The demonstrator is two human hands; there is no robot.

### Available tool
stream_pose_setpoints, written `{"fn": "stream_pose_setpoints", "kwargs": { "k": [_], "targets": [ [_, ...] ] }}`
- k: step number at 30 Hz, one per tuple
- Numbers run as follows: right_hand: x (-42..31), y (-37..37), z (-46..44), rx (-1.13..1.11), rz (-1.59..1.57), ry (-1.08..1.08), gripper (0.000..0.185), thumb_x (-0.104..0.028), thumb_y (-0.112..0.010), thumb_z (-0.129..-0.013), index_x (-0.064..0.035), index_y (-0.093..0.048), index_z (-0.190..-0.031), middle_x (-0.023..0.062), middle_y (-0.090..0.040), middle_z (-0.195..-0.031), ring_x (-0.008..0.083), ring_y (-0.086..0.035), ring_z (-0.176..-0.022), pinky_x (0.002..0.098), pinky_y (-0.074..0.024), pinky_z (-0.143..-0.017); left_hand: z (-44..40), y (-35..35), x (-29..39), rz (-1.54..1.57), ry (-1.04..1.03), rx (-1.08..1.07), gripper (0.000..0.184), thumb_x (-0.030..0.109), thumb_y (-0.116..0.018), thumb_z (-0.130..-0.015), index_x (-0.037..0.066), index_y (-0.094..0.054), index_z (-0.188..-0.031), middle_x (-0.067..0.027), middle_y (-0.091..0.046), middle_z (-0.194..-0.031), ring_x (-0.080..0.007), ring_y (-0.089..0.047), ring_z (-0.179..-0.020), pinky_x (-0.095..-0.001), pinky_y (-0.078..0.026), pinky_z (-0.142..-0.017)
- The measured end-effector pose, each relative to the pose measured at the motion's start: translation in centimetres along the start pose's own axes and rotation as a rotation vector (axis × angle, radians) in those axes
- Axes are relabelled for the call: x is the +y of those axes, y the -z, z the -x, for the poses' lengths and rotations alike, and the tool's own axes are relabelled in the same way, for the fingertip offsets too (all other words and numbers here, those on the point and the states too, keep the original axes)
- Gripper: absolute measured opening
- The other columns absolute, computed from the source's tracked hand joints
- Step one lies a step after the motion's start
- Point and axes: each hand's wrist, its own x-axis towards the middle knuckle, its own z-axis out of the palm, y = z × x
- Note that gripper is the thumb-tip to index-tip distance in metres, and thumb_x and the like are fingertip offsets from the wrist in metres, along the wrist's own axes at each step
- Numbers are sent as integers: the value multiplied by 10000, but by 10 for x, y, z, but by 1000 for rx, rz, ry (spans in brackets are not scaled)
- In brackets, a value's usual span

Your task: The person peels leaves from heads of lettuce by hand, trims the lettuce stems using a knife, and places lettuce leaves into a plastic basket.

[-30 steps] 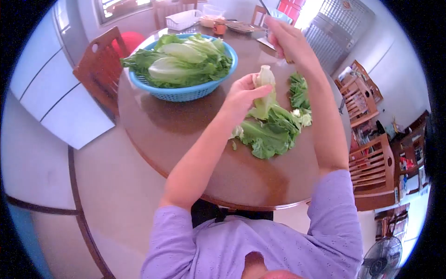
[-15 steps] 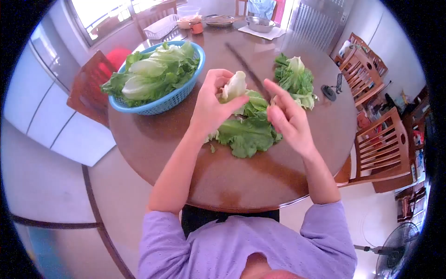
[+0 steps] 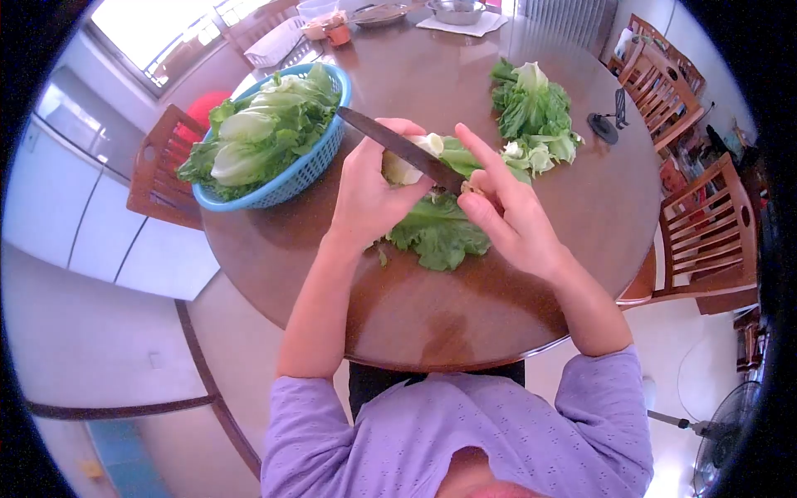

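My left hand is closed around a head of lettuce, its pale cut base showing between thumb and fingers. In my right hand is a knife, gripped near its handle with the forefinger stretched out. The long dark blade points up and left, crossing in front of the lettuce and my left hand; whether it touches the lettuce I cannot tell. Loose green leaves lie on the table beneath both hands. More lettuce rests to the right, with small pale pieces at its near end.
A blue basket heaped with lettuce stands at the table's left. Along the far edge are a metal bowl on a white cloth, an orange cup and a white rack. A black stand sits at the right; wooden chairs surround the round table.
The knife has swung left, from beyond the lettuce to across my left hand. The held lettuce has tipped lower. The whole view has shifted slightly.
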Motion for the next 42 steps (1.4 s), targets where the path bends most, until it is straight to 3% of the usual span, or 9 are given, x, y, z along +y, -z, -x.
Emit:
{"fn": "stream_pose_setpoints", "kwargs": {
  "k": [8, 14, 20, 29, 38, 42],
  "targets": [
    [-3, -1, 0, -24, 7, -8, 595, -182, -568, -935, -89, -289, -1452, 66, -424, -650, 161, -419, -581, 309, -388, -568, 2, 0, 0, 146, 148, -46, 525, 23, -767, -629, 36, -560, -1112, -52, -594, -1049, -168, -583, -975, -317, -449, -886],
    [-3, 0, 1, 4, 2, 2, 576, -189, -566, -937, -73, -307, -1439, 68, -432, -653, 179, -437, -584, 317, -389, -565, 1, 3, 5, 42, -102, -23, 485, 29, -749, -685, 13, -545, -1124, -103, -632, -998, -213, -617, -912, -319, -478, -823],
    [-2, 0, 1, 21, 12, 18, 557, -198, -558, -943, -59, -320, -1427, 68, -447, -662, 177, -454, -590, 319, -394, -567, 1, 3, 8, 184, -21, -9, 386, 33, -685, -748, 4, -546, -1107, -104, -629, -980, -204, -615, -905, -312, -473, -804],
    [0, -2, 1, 52, 26, 11, 565, -192, -556, -946, -47, -308, -1433, 70, -451, -664, 173, -448, -590, 314, -392, -564, 1, -1, -1, -5, -114, 62, 321, 28, -665, -739, -2, -560, -1041, -139, -606, -950, -290, -607, -872, -350, -470, -785],
    [-3, -1, -2, 45, -26, 7, 634, -173, -560, -942, -85, -236, -1480, 68, -424, -620, 167, -400, -560, 312, -371, -545, 0, 3, 8, 136, -8, 42, 308, 31, -666, -752, -5, -562, -1040, -151, -604, -951, -294, -610, -850, -346, -473, -782],
    [-2, -2, -2, 63, -23, 10, 647, -157, -559, -939, -107, -222, -1489, 67, -416, -617, 167, -386, -555, 307, -366, -541, -1, -5, 1, -117, -205, 133, 297, 32, -659, -737, -3, -555, -1013, -151, -589, -931, -328, -569, -857, -369, -458, -778]
  ]
}}
